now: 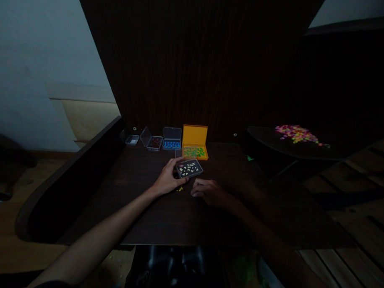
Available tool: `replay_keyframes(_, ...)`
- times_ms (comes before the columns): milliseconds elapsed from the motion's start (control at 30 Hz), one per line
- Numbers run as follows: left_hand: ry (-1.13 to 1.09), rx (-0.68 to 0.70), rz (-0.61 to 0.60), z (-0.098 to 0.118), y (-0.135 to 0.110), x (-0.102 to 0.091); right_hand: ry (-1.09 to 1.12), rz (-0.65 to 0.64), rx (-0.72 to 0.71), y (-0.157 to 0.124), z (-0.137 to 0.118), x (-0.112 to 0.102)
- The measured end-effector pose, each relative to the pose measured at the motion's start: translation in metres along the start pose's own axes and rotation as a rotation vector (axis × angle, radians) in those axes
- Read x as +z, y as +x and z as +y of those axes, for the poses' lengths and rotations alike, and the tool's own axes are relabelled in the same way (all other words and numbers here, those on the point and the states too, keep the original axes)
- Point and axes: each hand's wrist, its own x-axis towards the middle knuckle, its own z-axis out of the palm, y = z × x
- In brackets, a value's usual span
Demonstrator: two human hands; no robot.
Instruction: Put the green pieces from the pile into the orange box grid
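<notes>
Yellow, with its lid standing open toward the back panel, the tray box (195, 135) serves as the reference for every position given here; green pieces (194, 152) lie in it. The clear case (198, 164), with pale pieces (188, 168) spread across it, is just in front of the tray box, tilted slightly above the worktop (114, 208). The left hand (167, 179), in front and to the left of the tray box, grasps this case at its left end, thumb along the near edge and fingers at the far one. The right hand (211, 192), in front and slightly to the right, has its fingers curled and is apart from the case; whether anything is pinched in it cannot be told. A few small yellow bits (179, 188) lie in front of the tray box, close to the left thumb. Left of the tray box stand a case of blue pieces (172, 144) and, farther left, one of brown pieces (156, 142). A multicoloured heap (297, 134) rests well to the right. Good handling, in judgement: hold the clear case level, grip its edges lightly, and keep the thumb clear of the loose bits.
</notes>
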Motion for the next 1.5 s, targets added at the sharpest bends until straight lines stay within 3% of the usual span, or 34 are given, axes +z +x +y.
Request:
replay_keyframes(200, 0.002, 0.002, 0.013, -0.003, 0.001, 0.000, -0.060, 0.027, -0.019, -0.002, 0.000, 0.005)
replay_keyframes(367, 0.001, 0.020, 0.014, -0.004, 0.000, 0.002, 0.105, 0.249, -0.135, 0.006, 0.000, -0.008)
replay_keyframes(467, 0.012, 0.042, 0.009, -0.002, -0.001, 0.003, 0.097, 0.330, -0.141, 0.018, 0.002, -0.025)
replay_keyframes(533, 0.019, 0.045, 0.001, -0.001, -0.002, 0.003, 0.056, 0.303, -0.130, 0.026, 0.005, -0.036)
replay_keyframes(667, 0.057, 0.051, -0.014, 0.001, -0.003, 0.003, -0.010, 0.126, -0.100, 0.041, 0.015, -0.049)
replay_keyframes(900, 0.065, 0.069, -0.037, -0.002, -0.003, 0.004, 0.032, -0.166, -0.083, 0.063, 0.020, -0.057)
replay_keyframes(1233, 0.023, 0.063, -0.034, -0.003, -0.004, 0.005, 0.153, -0.131, -0.088, 0.063, 0.024, -0.057)
replay_keyframes(1500, 0.027, 0.054, -0.047, -0.003, -0.004, 0.004, 0.103, -0.141, -0.068, 0.063, 0.022, -0.060)
